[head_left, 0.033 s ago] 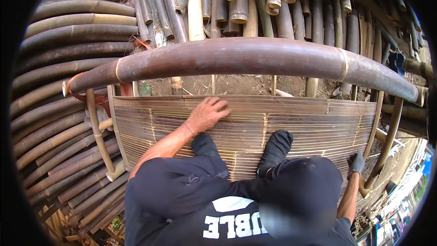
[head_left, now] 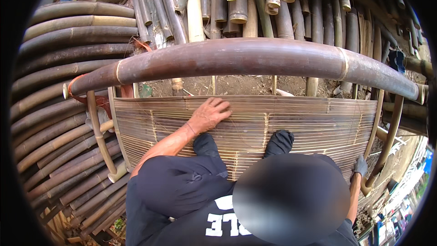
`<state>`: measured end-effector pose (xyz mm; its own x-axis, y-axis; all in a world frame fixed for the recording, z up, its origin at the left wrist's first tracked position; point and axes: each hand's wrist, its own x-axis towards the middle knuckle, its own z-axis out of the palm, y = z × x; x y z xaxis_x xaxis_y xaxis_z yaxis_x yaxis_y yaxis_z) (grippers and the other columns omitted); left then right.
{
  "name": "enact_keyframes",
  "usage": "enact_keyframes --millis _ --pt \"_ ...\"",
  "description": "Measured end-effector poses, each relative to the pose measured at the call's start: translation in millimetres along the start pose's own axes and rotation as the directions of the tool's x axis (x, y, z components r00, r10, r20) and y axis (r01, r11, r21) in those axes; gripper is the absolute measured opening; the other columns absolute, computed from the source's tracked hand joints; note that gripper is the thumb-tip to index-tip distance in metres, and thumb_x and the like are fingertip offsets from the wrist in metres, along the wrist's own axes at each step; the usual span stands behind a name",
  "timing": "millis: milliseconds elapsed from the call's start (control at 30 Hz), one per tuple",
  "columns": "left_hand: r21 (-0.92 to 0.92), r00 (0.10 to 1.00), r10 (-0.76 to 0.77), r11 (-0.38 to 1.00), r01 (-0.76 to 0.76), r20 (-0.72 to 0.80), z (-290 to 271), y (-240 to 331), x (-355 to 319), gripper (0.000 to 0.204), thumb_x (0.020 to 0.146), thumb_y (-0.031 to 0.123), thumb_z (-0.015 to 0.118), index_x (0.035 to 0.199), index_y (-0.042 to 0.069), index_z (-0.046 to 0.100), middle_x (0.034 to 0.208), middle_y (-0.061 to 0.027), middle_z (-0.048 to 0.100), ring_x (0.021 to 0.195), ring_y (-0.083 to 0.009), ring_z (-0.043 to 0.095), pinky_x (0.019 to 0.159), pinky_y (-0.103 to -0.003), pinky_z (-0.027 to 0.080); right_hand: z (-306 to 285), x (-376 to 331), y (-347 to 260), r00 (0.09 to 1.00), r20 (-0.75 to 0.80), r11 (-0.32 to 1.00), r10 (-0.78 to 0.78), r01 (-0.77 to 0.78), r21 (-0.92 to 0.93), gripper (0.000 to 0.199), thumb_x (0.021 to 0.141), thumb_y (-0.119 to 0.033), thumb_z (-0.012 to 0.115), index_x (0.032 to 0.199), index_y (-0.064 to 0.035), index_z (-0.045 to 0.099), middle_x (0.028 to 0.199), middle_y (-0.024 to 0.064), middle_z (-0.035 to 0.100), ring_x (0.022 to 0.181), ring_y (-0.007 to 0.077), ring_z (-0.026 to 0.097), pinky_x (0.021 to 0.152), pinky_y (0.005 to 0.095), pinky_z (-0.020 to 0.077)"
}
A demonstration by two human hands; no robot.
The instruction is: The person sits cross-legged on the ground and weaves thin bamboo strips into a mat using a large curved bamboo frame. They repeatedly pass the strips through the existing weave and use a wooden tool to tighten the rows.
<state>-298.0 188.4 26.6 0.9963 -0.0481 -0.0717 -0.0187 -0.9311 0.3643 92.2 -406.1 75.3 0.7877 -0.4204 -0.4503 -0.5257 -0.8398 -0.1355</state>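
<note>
— Stacked bamboo poles [head_left: 255, 4] wall us in. Where's our slatted panel [head_left: 309, 123]?
— Under the thick top rail [head_left: 255, 57]. Its pale slats sit tight and fill the frame; we see no gaps left.
— Our grips?
— Our left hand [head_left: 209, 116] lies open, flat on the slats; our gloved right hand [head_left: 360, 166] closes round a side post [head_left: 387, 141].

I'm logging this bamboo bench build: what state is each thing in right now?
Left hand: bare, flat, palm down on the slats.
Right hand: gloved, gripping the curved side piece.
Slat seat: laid flat, strips packed side by side.
Thick bamboo rail: horizontal, across the frame's far side.
Bamboo poles: stacked all around.
</note>
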Motion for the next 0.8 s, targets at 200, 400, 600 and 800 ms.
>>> enact_keyframes --millis 200,400,600,800 --pt "-0.006 0.943 0.209 0.977 -0.215 0.258 8 -15 24 0.014 0.084 0.017 0.06 0.095 0.008 0.061 0.108 -0.0077 0.061 0.107 -0.0233 0.055 0.096 -0.043 0.044 44 -110 -48 0.622 -0.251 0.654 -0.742 0.585 -0.48 0.05 0.084 -0.024 0.07 0.125 0.003 0.058 0.125 0.0232 0.061 0.123 0.036 0.054 0.104 0.0414 0.0437" --pt "-0.406 0.909 0.281 0.903 -0.141 0.309 -2 21 7 0.013 0.088 0.017 0.057 0.089 0.005 0.055 0.082 -0.0121 0.061 0.081 -0.0295 0.061 0.072 -0.045 0.048 202 -318 -191 0.15 0.64 0.442 -0.754 0.837 0.324 0.086 0.079 -0.043 0.073 0.145 0.0 0.039 0.141 0.0265 0.052 0.13 0.038 0.052 0.107 0.0412 0.0429" --pt "-0.549 0.974 0.007 0.825 -0.133 -0.225 -15 -6 -6 0.02 0.085 0.013 0.068 0.093 0.006 0.052 0.081 -0.0109 0.054 0.079 -0.0287 0.059 0.068 -0.041 0.05 197 -389 -229 0.251 0.903 0.897 -0.348 0.368 0.243 0.041 0.093 -0.037 0.066 0.115 -0.0021 0.069 0.082 0.0046 0.059 0.07 0.0102 0.062 0.058 0.0278 0.0587" --pt "-0.497 0.894 -0.342 0.852 0.165 -0.29 -3 -34 0 0.018 0.089 0.019 0.067 0.098 0.005 0.061 0.074 -0.0121 0.062 0.068 -0.0274 0.063 0.064 -0.041 0.053 184 -364 -230 0.443 0.769 0.832 -0.461 0.517 0.2 0.041 0.091 -0.036 0.069 0.113 -0.0007 0.07 0.092 0.0077 0.068 0.071 0.016 0.068 0.063 0.0278 0.0576"
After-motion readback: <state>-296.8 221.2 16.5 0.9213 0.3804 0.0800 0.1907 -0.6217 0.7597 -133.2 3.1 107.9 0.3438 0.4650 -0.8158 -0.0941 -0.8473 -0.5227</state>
